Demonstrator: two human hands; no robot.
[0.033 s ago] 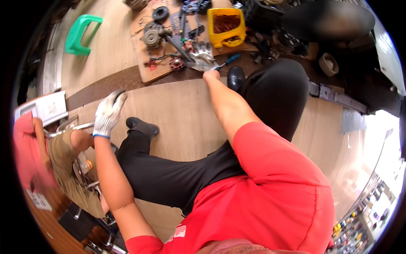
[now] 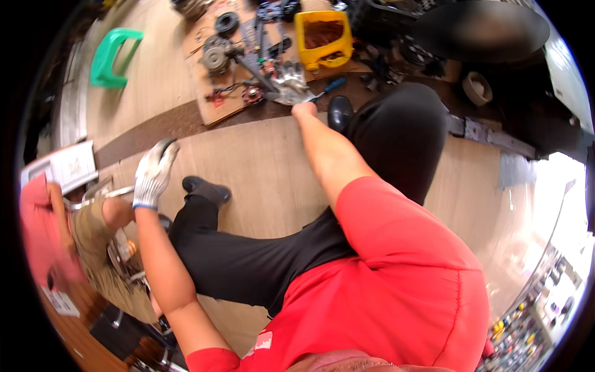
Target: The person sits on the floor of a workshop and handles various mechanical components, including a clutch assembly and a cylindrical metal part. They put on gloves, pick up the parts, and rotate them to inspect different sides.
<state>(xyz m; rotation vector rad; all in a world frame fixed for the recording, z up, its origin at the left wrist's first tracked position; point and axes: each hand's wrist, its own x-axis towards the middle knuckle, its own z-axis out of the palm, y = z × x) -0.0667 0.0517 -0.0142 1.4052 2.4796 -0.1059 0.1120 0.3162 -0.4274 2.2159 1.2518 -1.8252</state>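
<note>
My left hand (image 2: 154,172) wears a white knit glove with dark-coated fingers and a blue cuff edge. It hangs above the floor, fingers loosely stretched, holding nothing that I can see. My bare right hand (image 2: 304,110) reaches forward to the edge of the parts area, fingers closed on the near end of a grey-white work glove (image 2: 290,82). This glove lies with its fingers pointing away from me. Just right of it is a screwdriver with a blue handle (image 2: 335,84). A round red-and-metal part (image 2: 252,95) lies to the glove's left.
Cardboard (image 2: 218,113) bears several greasy machine parts (image 2: 215,57) and a black ring (image 2: 227,23). Behind the glove stands a cut-open yellow jug (image 2: 300,37). A green stool (image 2: 99,63) stands far left. A seated person (image 2: 43,217) is at the left. My black boots (image 2: 340,114) are on the floor.
The view has shifted slightly, so the parts and stool appear a little further left. My left hand sits slightly lower. My right hand keeps its place at the glove.
</note>
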